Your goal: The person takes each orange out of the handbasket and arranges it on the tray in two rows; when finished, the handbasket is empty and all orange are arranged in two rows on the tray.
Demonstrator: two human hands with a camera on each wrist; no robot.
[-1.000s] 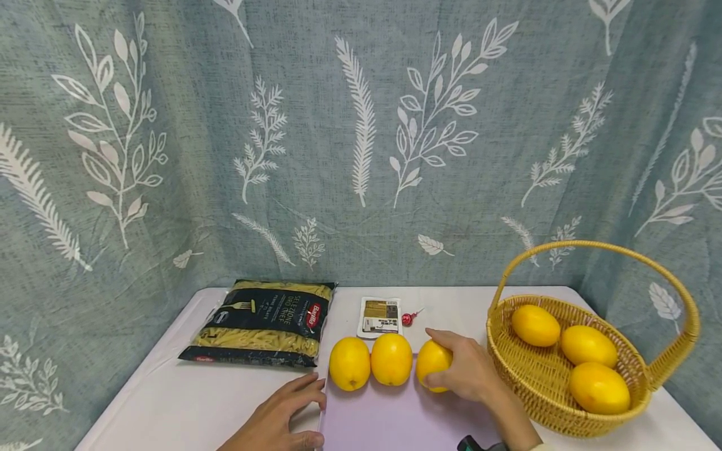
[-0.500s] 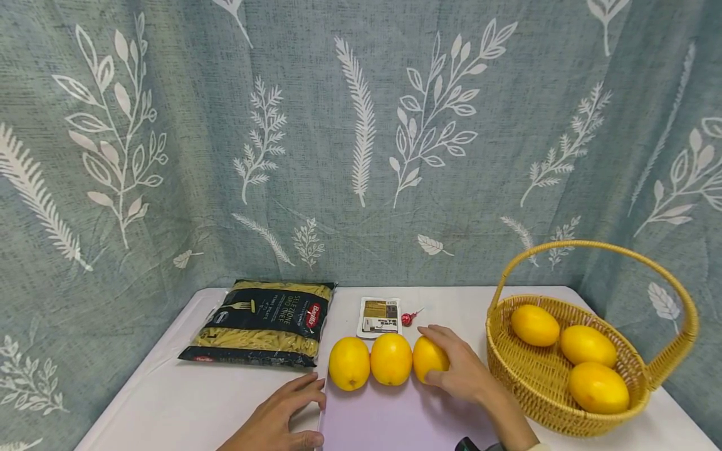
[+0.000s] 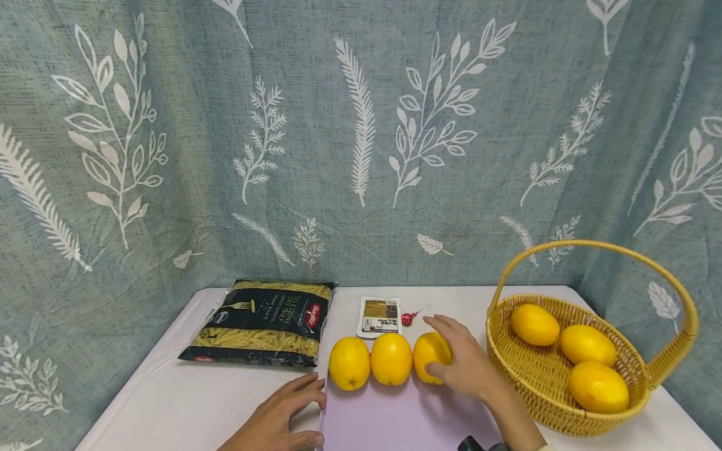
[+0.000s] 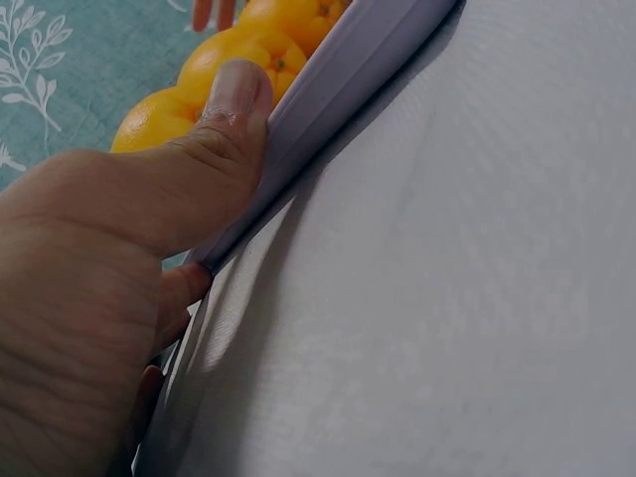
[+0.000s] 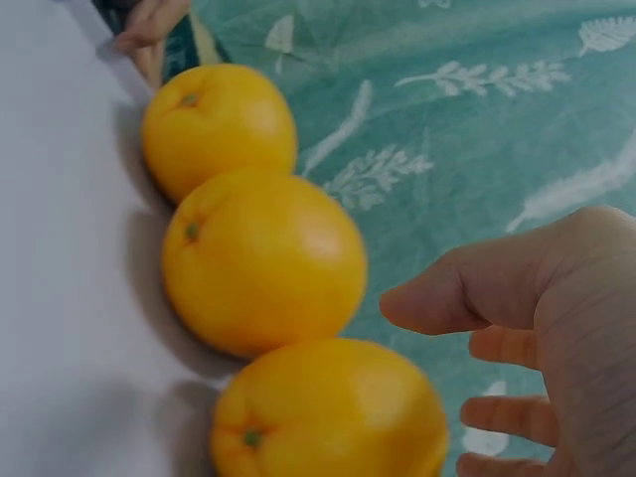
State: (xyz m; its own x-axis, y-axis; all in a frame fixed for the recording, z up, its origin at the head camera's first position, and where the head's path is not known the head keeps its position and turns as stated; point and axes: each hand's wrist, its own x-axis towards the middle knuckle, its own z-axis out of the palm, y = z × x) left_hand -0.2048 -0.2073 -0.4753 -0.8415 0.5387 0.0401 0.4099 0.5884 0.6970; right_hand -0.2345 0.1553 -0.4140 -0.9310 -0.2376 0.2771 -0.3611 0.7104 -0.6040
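Three oranges stand in a row along the far end of a lilac board (image 3: pixel 389 419). They are the left orange (image 3: pixel 349 363), the middle orange (image 3: pixel 392 359) and the right orange (image 3: pixel 430 351). My right hand (image 3: pixel 465 360) is just beside the right orange, fingers spread and loose. In the right wrist view, its thumb and fingers (image 5: pixel 512 346) stand apart from that orange (image 5: pixel 328 422). My left hand (image 3: pixel 284 416) rests at the board's left edge with relaxed fingers. In the left wrist view, its thumb (image 4: pixel 234 124) lies against the lilac edge (image 4: pixel 318 99).
A wicker basket (image 3: pixel 558 404) with a tall handle and three oranges (image 3: pixel 588 346) stands at right. A Barilla pasta bag (image 3: pixel 262 322) lies at back left. Behind the row are a small white packet (image 3: pixel 380 317) and a red lollipop (image 3: pixel 407 319). A leaf-patterned curtain (image 3: pixel 316 156) backs the table.
My right hand has slid the right orange left against the middle one, then loosened its fingers and drawn back slightly. The left hand has stayed put.
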